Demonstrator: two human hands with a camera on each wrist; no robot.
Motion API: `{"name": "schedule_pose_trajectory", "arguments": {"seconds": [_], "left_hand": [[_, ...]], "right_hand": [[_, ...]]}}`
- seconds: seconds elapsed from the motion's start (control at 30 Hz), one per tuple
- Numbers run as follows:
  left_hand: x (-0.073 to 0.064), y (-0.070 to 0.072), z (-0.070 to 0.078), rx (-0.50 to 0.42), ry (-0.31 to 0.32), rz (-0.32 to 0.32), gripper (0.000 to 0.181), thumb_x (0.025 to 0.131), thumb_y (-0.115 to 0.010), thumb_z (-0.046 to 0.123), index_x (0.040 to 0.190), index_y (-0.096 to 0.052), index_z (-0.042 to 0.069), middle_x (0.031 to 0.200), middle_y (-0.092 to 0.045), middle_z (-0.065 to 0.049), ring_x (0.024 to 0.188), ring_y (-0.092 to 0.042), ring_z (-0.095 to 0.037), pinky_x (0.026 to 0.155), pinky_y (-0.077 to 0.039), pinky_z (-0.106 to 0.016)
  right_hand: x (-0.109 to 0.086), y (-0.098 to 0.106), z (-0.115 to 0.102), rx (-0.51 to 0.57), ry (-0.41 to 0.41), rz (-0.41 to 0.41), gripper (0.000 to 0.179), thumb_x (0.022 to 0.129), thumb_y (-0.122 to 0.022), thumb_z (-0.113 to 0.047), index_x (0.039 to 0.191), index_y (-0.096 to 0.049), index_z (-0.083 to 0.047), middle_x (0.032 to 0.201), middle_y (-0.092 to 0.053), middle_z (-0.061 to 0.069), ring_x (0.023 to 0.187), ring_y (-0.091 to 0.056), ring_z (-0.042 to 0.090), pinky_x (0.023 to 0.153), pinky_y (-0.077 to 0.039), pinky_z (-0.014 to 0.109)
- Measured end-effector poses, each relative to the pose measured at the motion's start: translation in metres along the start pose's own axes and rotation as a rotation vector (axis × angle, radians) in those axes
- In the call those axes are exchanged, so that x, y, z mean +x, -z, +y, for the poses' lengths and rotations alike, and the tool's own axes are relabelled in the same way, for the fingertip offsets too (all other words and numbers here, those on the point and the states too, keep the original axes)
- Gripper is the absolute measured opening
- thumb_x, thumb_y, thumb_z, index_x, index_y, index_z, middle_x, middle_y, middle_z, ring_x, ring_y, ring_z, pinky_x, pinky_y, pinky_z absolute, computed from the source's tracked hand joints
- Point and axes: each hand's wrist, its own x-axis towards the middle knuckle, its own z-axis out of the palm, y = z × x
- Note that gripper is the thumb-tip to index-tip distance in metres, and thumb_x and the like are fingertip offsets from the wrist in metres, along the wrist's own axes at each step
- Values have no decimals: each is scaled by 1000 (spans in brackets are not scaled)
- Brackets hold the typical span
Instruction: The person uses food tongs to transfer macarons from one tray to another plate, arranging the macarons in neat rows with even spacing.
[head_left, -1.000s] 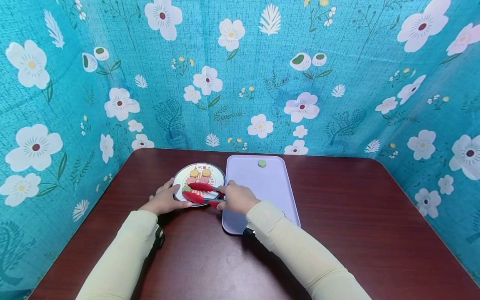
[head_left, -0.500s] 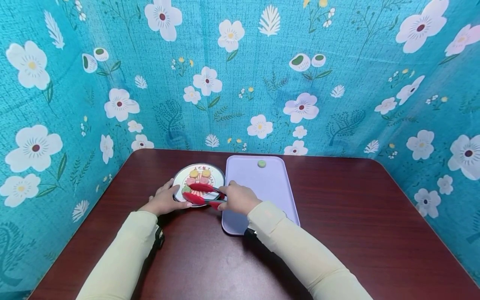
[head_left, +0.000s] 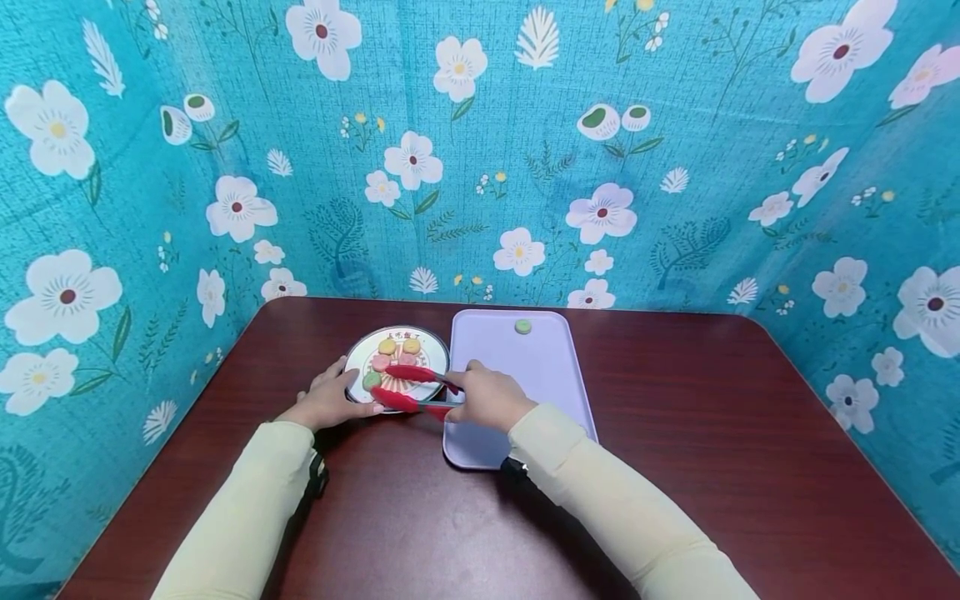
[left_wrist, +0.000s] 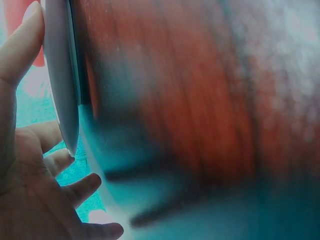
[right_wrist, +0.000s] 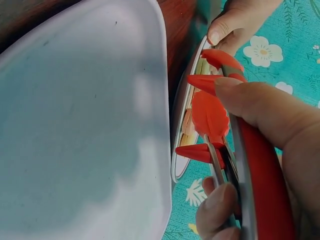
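Red-tipped tongs point(head_left: 396, 400) are gripped in my right hand point(head_left: 491, 400), their two arms spread apart above the plate, with nothing seen between the tips. My left hand point(head_left: 327, 402) holds the left rim of the round white plate point(head_left: 360, 362), thumb at the near edge and fingers spread along the side. On that plate lie a green biscuit-like round point(head_left: 371, 380), two pink rounds point(head_left: 381, 362) and two yellow rounds point(head_left: 387, 346). The green round sits just left of the tong tips. In the right wrist view, the tongs point(right_wrist: 210, 115) partly cover the plate.
A lilac tray point(head_left: 517, 367) lies right of the plate, partly under my right hand, with one green round point(head_left: 522, 326) near its far edge. The dark wooden table point(head_left: 675, 417) ends against a turquoise flowered cloth point(head_left: 480, 167).
My right hand has moved slightly right with the tongs. Their tips have drawn apart and away from the green round, which stays on the plate. My left hand stays put.
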Motion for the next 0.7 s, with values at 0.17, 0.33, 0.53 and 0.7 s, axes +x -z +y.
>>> {"name": "schedule_pose_trajectory", "arguments": {"seconds": [0.17,0.33,0.53,0.7], "left_hand": [[-1,0,2,-6,-1,3,103,75,-77,47,150,-26,0,155,-11,-26,136,-17,-50,103,-16,-75],[-1,-1,2,-5,-1,9,103,75,-77,50,151,-26,2,155,-12,-25,136,-18,-49,103,-17,-74],[-2,0,2,-9,-19,11,104,74,-77,50,150,-27,2,154,-13,-26,134,-20,-49,102,-18,-75],[-3,-1,2,0,-22,6,104,74,-76,52,150,-27,1,154,-13,-25,134,-20,-49,102,-18,-75]], "right_hand": [[-5,3,4,-7,-2,14,64,78,-80,-37,135,-59,-19,99,-56,7,67,-53,16,58,-45,30],[-11,7,7,-12,14,36,63,77,-79,-37,134,-59,-18,96,-56,6,64,-52,16,55,-45,30],[-18,10,12,-25,15,53,64,77,-80,-38,134,-59,-17,94,-56,4,64,-51,15,53,-44,28],[-25,12,16,-24,4,58,65,76,-81,-38,134,-59,-17,94,-56,4,63,-51,15,54,-44,28]]}}
